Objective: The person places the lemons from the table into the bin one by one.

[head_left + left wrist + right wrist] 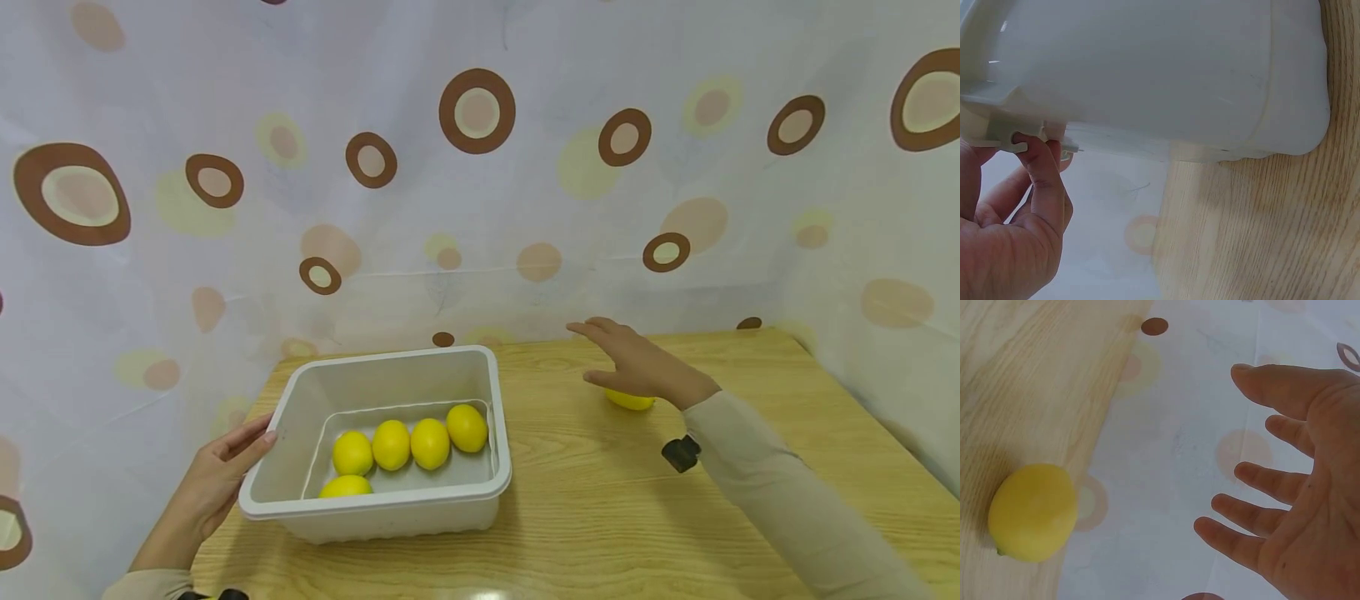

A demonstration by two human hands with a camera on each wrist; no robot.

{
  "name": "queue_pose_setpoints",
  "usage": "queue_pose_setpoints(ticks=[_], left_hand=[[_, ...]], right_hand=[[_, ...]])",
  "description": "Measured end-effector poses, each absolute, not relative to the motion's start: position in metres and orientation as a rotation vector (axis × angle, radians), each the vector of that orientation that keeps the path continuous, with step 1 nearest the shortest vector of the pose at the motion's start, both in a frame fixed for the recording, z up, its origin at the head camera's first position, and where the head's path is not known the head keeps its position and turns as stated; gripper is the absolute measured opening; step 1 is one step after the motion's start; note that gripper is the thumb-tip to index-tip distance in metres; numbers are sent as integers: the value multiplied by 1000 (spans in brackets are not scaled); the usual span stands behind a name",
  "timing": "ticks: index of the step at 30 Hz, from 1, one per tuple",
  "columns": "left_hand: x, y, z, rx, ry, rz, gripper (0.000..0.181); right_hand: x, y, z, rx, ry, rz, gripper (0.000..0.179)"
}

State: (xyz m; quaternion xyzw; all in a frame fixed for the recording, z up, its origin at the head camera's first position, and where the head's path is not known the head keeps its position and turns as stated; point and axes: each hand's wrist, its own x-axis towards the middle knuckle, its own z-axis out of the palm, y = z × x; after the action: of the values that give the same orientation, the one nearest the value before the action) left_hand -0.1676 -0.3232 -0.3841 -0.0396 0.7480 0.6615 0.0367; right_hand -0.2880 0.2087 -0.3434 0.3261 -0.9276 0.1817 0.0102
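Note:
A white plastic tub (390, 517) stands on the table's left part with several yellow lemons (431, 443) inside. My left hand (217, 475) grips its left rim, thumb on top; in the left wrist view, curled fingers (1045, 181) hold the rim from underneath. Over the table to the right, my right hand (633, 358) hovers with fingers spread and nothing in it. Below it lies a single lemon (1033, 512), partly hidden by the hand in the head view. The right wrist view shows a gap between that lemon and the fingers.
The wooden table (585, 517) runs back to a patterned curtain (480, 200), which also hangs along both sides. A black strap piece (681, 454) sits at the right wrist.

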Motion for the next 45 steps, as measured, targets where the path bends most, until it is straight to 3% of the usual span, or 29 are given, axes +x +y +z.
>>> queue_pose_setpoints(ticks=[26, 31, 36, 45], left_hand=[[-167, -322, -382, -138, 2276, 2060, 54], [-168, -323, -383, -153, 2269, 2074, 49], [-168, -323, -383, -158, 2258, 2081, 44], [-169, -323, -383, -182, 2288, 2048, 55]], right_hand=[[-302, 253, -435, 697, -3017, 681, 75], [-304, 252, -445, 677, -2996, 694, 74], [-306, 252, -450, 701, -2932, 670, 63], [-306, 253, -451, 669, -2935, 667, 59]])
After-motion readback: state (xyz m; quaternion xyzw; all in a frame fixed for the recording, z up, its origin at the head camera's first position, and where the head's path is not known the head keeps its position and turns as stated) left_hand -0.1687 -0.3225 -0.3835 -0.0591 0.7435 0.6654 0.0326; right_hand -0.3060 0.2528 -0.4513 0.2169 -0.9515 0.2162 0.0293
